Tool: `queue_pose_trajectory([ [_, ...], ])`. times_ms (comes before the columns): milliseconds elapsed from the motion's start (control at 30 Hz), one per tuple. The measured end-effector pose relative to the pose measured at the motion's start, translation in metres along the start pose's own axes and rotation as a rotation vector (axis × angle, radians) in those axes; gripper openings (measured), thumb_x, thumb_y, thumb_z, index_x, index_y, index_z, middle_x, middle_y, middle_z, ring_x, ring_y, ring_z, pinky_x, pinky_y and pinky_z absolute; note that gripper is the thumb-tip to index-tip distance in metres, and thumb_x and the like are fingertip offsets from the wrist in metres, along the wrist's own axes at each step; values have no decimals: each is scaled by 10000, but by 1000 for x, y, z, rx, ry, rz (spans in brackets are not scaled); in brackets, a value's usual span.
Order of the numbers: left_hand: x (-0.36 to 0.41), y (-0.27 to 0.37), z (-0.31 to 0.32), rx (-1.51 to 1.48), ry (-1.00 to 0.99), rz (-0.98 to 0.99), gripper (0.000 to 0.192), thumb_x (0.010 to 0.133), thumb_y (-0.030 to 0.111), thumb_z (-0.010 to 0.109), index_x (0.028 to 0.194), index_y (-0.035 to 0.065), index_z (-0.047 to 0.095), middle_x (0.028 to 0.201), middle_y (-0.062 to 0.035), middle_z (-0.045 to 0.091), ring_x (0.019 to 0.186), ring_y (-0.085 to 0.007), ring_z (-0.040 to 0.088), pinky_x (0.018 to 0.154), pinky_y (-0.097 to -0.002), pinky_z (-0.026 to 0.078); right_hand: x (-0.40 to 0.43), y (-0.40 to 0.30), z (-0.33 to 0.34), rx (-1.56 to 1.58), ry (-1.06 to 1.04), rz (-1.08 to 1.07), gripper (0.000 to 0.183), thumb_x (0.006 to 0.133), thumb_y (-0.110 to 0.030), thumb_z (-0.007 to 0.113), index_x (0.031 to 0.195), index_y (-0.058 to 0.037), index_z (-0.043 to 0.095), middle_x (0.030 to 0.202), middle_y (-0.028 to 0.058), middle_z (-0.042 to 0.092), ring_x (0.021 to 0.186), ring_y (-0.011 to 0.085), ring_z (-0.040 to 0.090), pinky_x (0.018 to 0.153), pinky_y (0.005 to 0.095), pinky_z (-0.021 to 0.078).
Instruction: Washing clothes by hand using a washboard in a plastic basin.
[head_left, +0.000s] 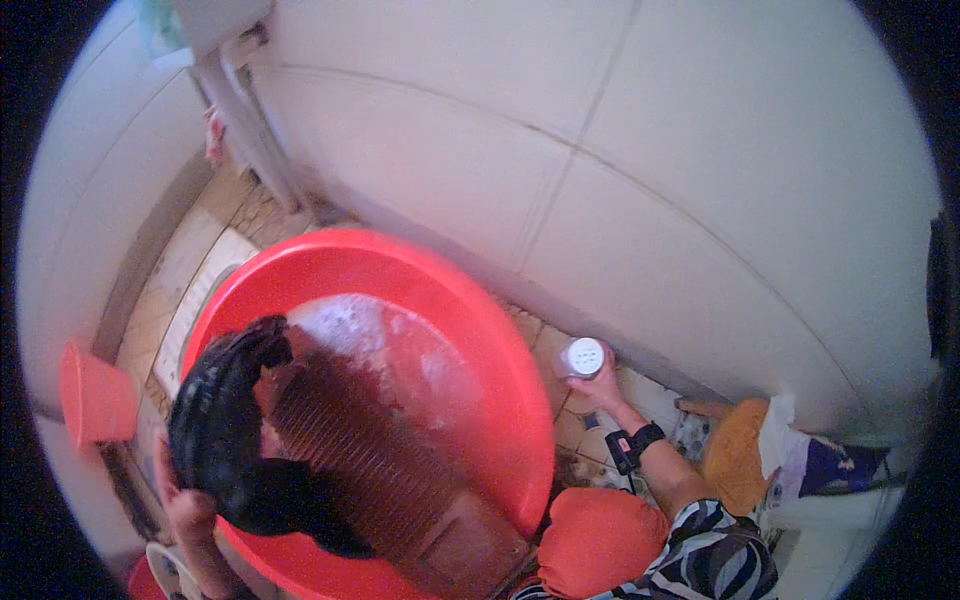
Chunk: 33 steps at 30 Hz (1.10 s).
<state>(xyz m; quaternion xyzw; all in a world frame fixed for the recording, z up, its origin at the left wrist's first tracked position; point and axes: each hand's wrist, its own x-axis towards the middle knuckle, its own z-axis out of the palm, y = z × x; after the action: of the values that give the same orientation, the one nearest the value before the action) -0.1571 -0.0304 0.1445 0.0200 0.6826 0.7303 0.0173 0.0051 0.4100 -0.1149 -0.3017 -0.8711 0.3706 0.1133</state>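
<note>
My left hand (187, 510) grips a dark, wet-looking cloth (214, 427), raised at the left rim of a large red plastic basin (375, 259). The cloth's lower end hangs onto a brown ribbed washboard (360, 435), which leans in the basin. Sudsy water (341, 322) lies in the basin beyond the board. Outside the basin, to its right, my right hand (602, 388) is closed around a container with a white lid (586, 356). Dark marks or holes dot that lid. The container's body is mostly hidden beneath it.
A tiled wall (480, 150) runs close behind the basin. At the left stands a pink plastic bucket (97, 397). An orange cloth (739, 450) and a dark purple cloth (836, 466) lie at the right. My orange-covered knee (604, 536) is beside the basin.
</note>
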Motion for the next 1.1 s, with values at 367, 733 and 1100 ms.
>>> queue_pose_trajectory([
  [367, -127, -107, 4, 775, -926, -123, 320, 719, 239, 537, 908, 4, 432, 837, -185, 470, 811, -322, 467, 693, -343, 385, 27, -130, -85, 707, -196, -185, 708, 499, -120, 716, 1088, -55, 328, 1028, 57, 435, 928, 164, 453, 811, 316, 373],
  [733, -145, -121, -37, 742, -868, -154, 263, 636, 129, 551, 837, 14, 427, 734, -154, 488, 703, -307, 502, 607, -348, 399, 10, -378, -34, -314, 254, -1761, 372, 594, -162, 604, 938, -220, 476, 987, 12, 426, 971, 199, 379, 879, 450, 234],
  [1100, -143, -136, -34, 673, -845, -154, 250, 639, 128, 532, 837, 14, 430, 726, -176, 493, 708, -335, 493, 607, -365, 396, 23, -425, 8, -379, 301, -1733, 369, 649, -121, 513, 1002, -221, 479, 1003, 8, 413, 1014, 155, 356, 919, 427, 151],
])
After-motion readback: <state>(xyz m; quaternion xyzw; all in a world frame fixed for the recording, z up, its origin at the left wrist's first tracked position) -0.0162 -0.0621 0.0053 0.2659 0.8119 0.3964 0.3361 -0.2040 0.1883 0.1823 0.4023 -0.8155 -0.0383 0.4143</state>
